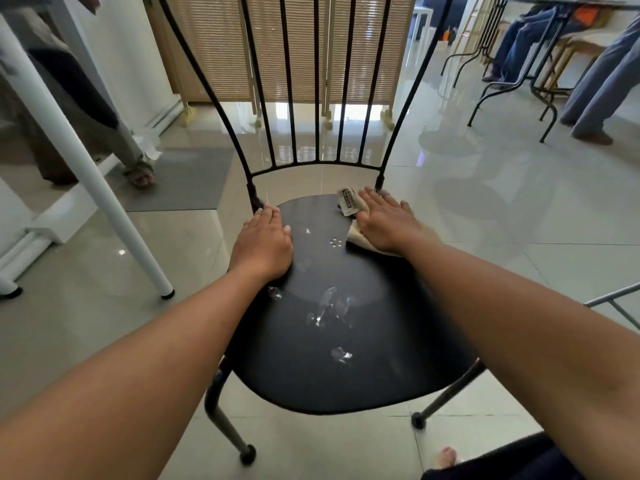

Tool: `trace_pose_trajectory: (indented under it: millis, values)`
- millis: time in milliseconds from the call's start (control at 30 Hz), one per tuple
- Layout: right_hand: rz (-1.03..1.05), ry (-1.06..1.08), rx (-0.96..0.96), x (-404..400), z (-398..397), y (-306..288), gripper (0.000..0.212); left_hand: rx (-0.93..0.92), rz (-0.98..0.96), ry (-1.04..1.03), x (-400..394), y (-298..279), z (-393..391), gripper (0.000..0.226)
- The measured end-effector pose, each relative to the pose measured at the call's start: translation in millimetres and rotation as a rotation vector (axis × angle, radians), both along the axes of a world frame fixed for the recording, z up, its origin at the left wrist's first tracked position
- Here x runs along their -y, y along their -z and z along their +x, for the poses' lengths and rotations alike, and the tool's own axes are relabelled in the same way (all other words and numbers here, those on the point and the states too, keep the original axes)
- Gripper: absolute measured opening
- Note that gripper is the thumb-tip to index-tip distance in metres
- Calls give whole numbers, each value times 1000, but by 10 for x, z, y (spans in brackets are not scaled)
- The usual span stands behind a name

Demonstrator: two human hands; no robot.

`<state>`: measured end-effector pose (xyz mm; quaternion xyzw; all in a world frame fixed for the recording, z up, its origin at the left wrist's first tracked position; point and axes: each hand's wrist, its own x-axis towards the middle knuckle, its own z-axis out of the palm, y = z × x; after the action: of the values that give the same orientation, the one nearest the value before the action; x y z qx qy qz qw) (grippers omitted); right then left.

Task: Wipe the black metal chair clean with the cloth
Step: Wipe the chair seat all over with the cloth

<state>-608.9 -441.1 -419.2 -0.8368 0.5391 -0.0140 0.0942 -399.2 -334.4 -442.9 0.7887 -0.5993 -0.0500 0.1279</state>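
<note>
Most of the chair seat (346, 358) looks unwiped: wet smears (329, 310) sit mid-seat. Right hand (384, 220) presses the cloth (355, 237) flat-fingered at the back-right corner; left hand (263, 244) rests flat, steadying.
</note>
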Motion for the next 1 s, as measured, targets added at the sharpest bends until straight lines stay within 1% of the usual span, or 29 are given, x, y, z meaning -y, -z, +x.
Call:
trace_pose_trajectory:
  millis: [67,133,267,367,400,567,700,800,900,1000]
  values:
    - [16,34,0,41,113,7,62,0,-3,1,-4,0,-3,57]
    - [2,14,-7,10,248,0,63,4,-6,1,-8,-4,-5,56]
    - [-12,-128,-8,-266,375,-16,62,16,1,-5,-1,-10,-8,56]
    - [-22,-244,-7,-563,189,27,59,18,7,-7,3,-10,-5,56]
    - [-28,-254,-10,-634,75,42,58,19,8,-3,8,-5,5,57]
    - [-1,-70,-57,-704,-568,0,58,29,-18,-17,-1,-50,-25,53]
    - [11,0,-57,-946,-757,-3,59,24,-19,-20,-24,-69,-39,54]
    - [20,-35,-61,-1299,-703,-4,60,26,-14,-16,-19,-66,-35,56]
    - [20,-128,-39,-1698,-477,-33,60,29,-13,-15,-12,-61,-34,56]
    - [-5,-211,-5,-1871,-326,-25,59,19,-5,-19,-18,-60,-33,56]
